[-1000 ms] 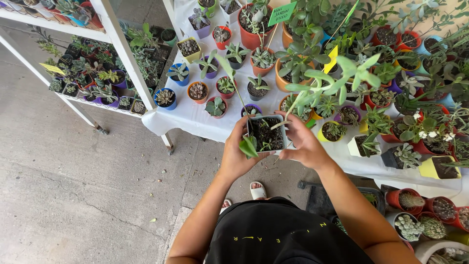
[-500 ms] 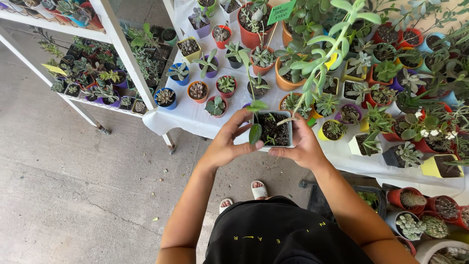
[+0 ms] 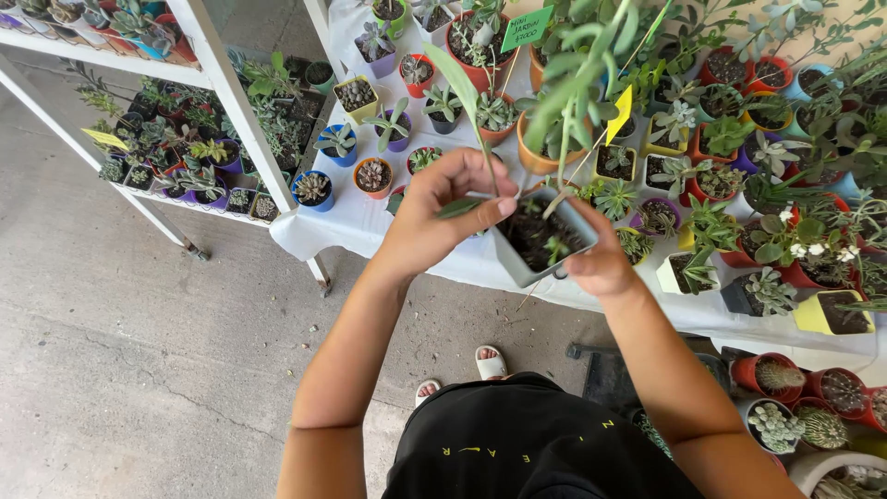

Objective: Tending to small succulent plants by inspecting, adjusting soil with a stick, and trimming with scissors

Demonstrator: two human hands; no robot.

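- The grey square pot (image 3: 540,242) sat lifted in front of the person's chest, just above the near edge of the white-covered table (image 3: 346,220), tilted a little toward the camera; I could see dark soil and a small green sprout inside it.
- From the head view, I saw the right hand (image 3: 601,263) closed around the pot's right wall and underside, thumb lying over the rim, so that hand bore the pot.
- The left hand (image 3: 439,217) was just beside the pot's left rim, its thumb and fingertips (image 3: 504,205) pinched narrowly together on a long green leaf (image 3: 467,97) that rose from the pot toward the top of the view.
- A taller pale-green stem (image 3: 577,92) with several narrow leaves also stood up out of the pot, leaning slightly right.
- Behind the pot, the table was crowded with small succulents in coloured pots; I noted a blue pot (image 3: 314,189) and an orange pot (image 3: 373,176) near the left corner, and a yellow tag (image 3: 619,113) on a stick just beyond the held pot.
- A green sign (image 3: 527,28) stood among the plants farther back.
- To the left, a white metal rack (image 3: 217,79) held more small potted plants, well apart from both hands.
- Below, I saw the person's black shirt (image 3: 536,444) and a sandalled foot (image 3: 490,362) on the concrete floor (image 3: 120,351).
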